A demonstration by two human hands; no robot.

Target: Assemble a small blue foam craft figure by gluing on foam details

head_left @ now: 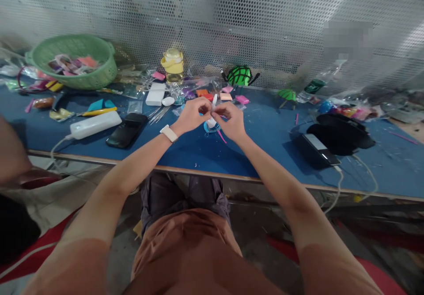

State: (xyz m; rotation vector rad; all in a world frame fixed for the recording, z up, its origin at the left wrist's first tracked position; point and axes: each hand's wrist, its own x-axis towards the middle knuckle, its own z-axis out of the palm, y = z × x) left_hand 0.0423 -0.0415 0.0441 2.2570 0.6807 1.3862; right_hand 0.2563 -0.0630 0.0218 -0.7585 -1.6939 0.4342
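Observation:
My left hand point(195, 115) and my right hand point(232, 120) meet over the table, fingertips pinched together around a small white piece point(211, 122). A pale, narrow tip point(215, 99) sticks up behind the fingers; whether it belongs to the same piece I cannot tell. Just below the hands is a light-blue round item point(212, 129), partly covered by them. Beside it, near my right fingers, lies a thin pink stick point(221, 136). Behind the hands are orange and red packets point(205, 94) and pink packets point(242, 99).
On the blue table point(198, 156), a phone point(127, 130) and white power bank point(96, 125) lie left. A green basket point(107, 72) and yellow-lidded bottle point(172, 65) stand behind. Rightward are a black device point(316, 150), a dark case point(344, 134) and cables. Someone's arm point(11, 153) shows at left.

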